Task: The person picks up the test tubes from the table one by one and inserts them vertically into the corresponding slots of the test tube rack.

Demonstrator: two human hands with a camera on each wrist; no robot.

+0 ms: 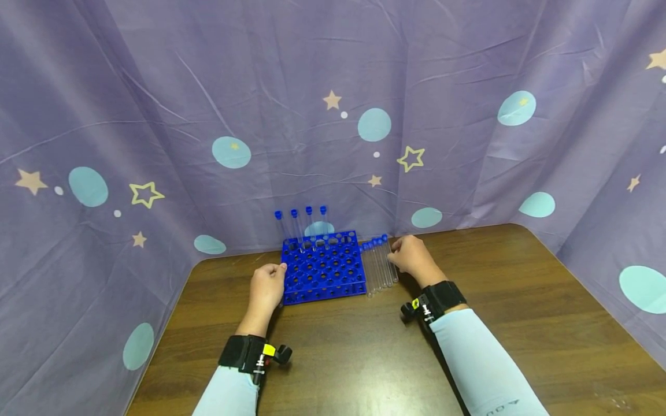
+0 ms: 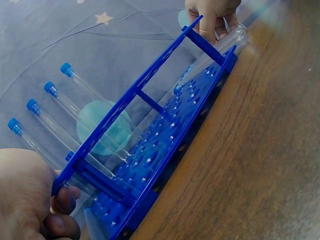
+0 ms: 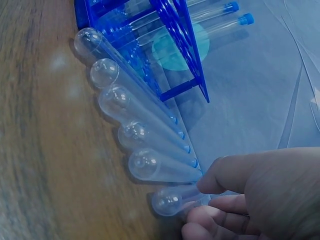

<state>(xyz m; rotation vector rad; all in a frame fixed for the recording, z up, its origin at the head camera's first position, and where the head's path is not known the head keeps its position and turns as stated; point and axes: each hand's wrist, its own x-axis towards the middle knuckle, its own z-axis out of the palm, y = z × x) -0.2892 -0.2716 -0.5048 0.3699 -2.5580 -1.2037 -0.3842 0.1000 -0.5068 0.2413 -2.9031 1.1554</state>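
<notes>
Closest are two light blue sleeves [image 1: 489, 361] with black bands [image 1: 241, 352], over a brown table [image 1: 333, 352]. Make the blue rack [image 1: 324, 289] the middle of a clock, with 12 pointing away from the person. Its long side runs from 9 to 3. The left hand [image 1: 267, 287] is at 9 and grips that end, thumb on top and fingers curled below. The right hand [image 1: 413, 258] is at 3, its thumb and fingers pinching a clear tube [image 3: 167, 201]. That tube's round end points back to about 6; the hand hides its cap in the right wrist view. Just beside it, toward the rack, five more tubes [image 3: 145, 165] lie side by side, pointing long ways from about 6 to nearly 12, blue caps far off. In the rack, toward 11, four standing tubes [image 1: 309, 210] point up, caps on top. Farthest is a purple curtain [image 1: 291, 75] with stars and blue spots.
</notes>
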